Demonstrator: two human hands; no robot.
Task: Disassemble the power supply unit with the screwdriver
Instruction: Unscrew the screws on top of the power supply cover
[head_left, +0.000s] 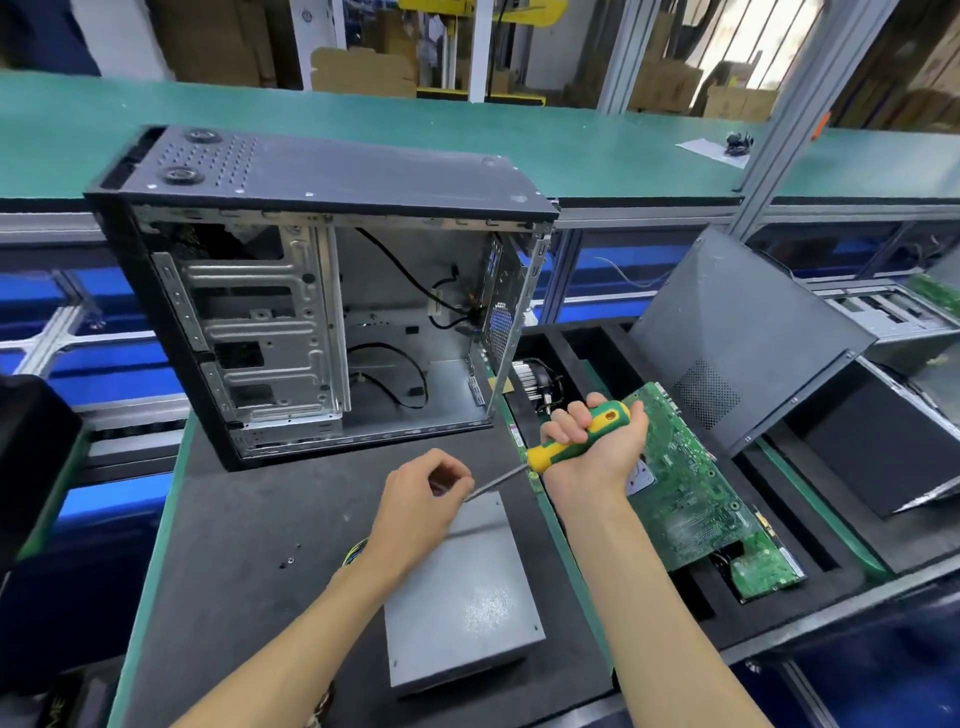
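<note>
Right hand fisted round screwdriver, left hand seemingly pinching shaft

right hand grips the screwdriver. left hand pinches its shaft over the power supply unit on the surface.

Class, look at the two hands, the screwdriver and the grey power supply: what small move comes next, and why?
Probably seat the tip in a screw at the far edge of the power supply unit. The right hand grips the screwdriver by its handle, while the left hand pinches the shaft near the tip, just above that edge; the tip itself is hidden.
</note>
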